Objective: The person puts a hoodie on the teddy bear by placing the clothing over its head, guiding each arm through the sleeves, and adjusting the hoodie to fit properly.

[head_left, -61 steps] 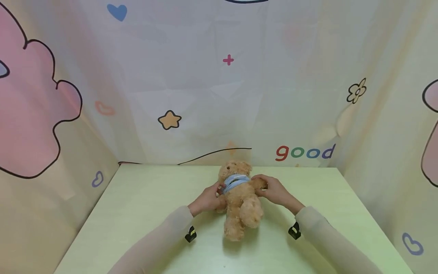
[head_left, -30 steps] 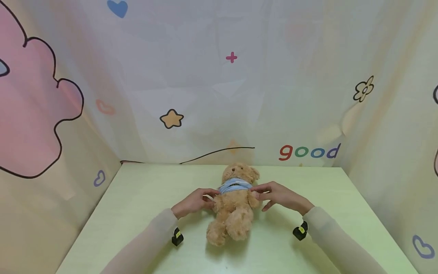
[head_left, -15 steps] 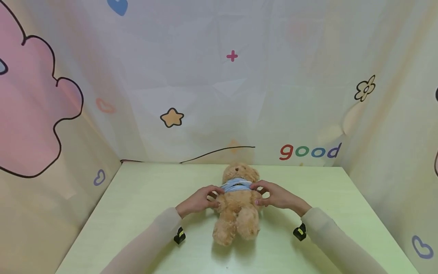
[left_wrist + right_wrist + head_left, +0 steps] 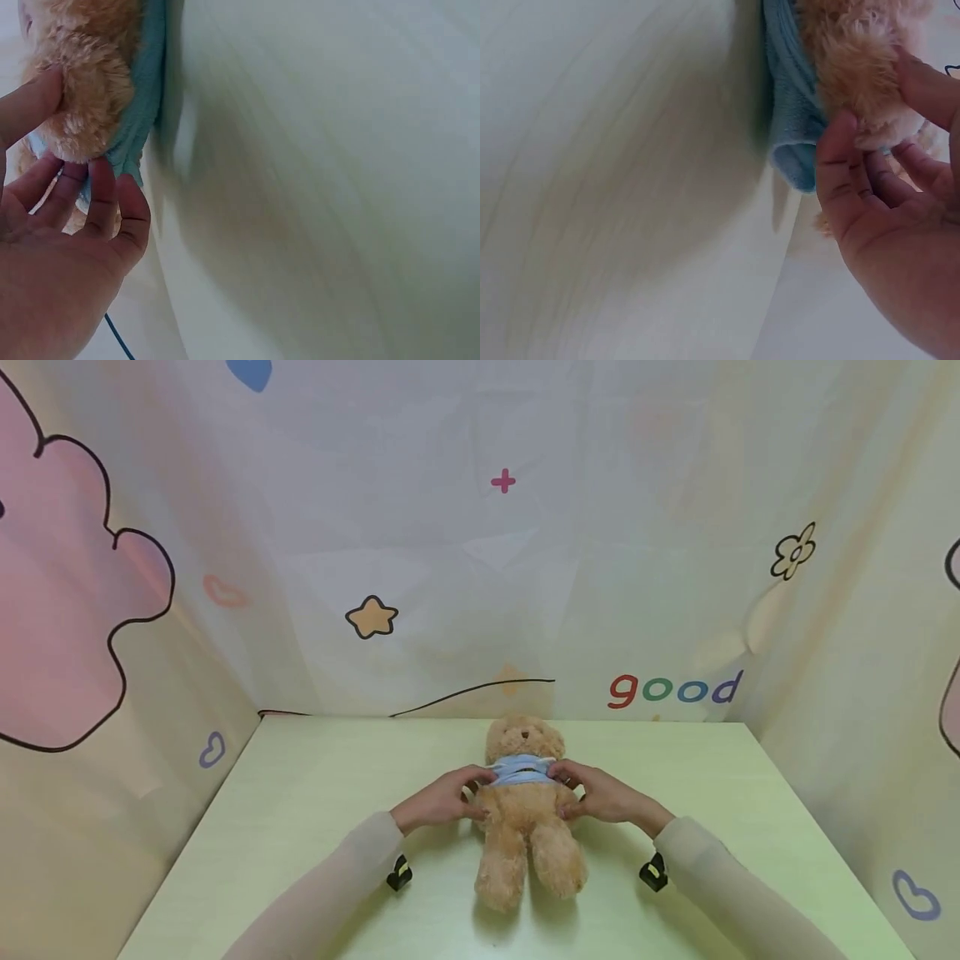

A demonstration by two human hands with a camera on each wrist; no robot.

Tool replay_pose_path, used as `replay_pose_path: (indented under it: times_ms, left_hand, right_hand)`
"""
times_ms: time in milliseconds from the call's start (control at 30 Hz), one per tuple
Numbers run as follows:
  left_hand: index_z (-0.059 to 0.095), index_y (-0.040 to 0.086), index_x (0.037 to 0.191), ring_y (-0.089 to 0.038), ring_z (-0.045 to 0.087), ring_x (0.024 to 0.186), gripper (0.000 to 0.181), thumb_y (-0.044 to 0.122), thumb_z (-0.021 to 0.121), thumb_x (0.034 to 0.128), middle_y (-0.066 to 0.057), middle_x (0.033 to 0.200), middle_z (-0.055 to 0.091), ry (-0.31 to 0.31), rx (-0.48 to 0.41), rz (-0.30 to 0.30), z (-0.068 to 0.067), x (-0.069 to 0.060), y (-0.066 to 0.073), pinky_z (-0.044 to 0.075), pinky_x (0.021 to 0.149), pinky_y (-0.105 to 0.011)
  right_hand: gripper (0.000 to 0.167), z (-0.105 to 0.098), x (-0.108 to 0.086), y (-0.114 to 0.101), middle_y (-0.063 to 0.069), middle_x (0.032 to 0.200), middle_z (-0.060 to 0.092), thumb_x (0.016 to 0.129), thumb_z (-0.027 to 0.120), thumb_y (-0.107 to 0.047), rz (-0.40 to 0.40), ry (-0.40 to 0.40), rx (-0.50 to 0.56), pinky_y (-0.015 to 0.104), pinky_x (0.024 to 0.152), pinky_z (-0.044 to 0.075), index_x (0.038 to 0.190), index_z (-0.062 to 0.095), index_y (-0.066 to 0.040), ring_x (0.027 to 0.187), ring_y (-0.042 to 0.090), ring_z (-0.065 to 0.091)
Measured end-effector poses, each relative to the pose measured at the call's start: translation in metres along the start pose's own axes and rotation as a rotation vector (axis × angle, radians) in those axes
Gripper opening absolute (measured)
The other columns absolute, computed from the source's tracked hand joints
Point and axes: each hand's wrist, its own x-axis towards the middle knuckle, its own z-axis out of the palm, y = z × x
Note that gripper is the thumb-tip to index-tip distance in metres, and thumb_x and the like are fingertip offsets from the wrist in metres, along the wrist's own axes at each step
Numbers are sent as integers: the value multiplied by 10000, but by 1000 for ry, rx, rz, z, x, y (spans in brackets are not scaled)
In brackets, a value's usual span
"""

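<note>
A light brown teddy bear (image 4: 525,814) lies on its back on the pale green table, its head toward the back wall and its legs toward me. Bunched round its chest is a light blue shirt (image 4: 519,770). My left hand (image 4: 446,795) grips the bear's side and arm on the left, thumb below and fingers at the shirt. On the other side my right hand (image 4: 606,792) holds the bear the same way. Both wrist views show the thumb and fingers around a furry arm, with blue cloth (image 4: 142,97) beside it; the loose shirt edge (image 4: 795,161) hangs by my right fingers.
The table (image 4: 337,768) meets a printed cloth backdrop (image 4: 420,527) at the back, with cloth walls at left and right. A black wrist device (image 4: 400,872) shows under the left sleeve, and another black device (image 4: 654,872) under the right.
The bear was tilted and turned to one side; it has swung round and now lies straight, face up. Both hands shifted along its sides and closed in on its arms.
</note>
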Motion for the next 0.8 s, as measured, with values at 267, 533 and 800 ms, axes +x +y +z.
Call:
replay_pose_path:
  times_ms: [267,533,800]
  left_hand:
    - [586,142,1004,-132,469,881,244,159,774,850,-19,982,539,49,97,50,8,5,4,396,760,-270]
    - [459,158,796,-97,433,687,266,147,700,906,76,770,470,163,320,124,16,4,10,336,649,-223]
    - [507,174,886,-69,424,650,142,113,635,885,47,766,494,118,288,50,10,-5,13,355,601,-222]
  right_hand:
    - [346,10,4,1,20,963,569,819,798,-215,-66,66,-80,361,760,477,1066,572,-131,912,147,502]
    - [303,16,6,-4,-82,786,496,809,801,-230,-154,179,-206,263,687,398,820,505,-168,764,86,481]
    - [270,4,-5,-13,65,1140,602,909,711,-241,-61,53,-76,378,821,546,1098,563,-116,1081,244,607]
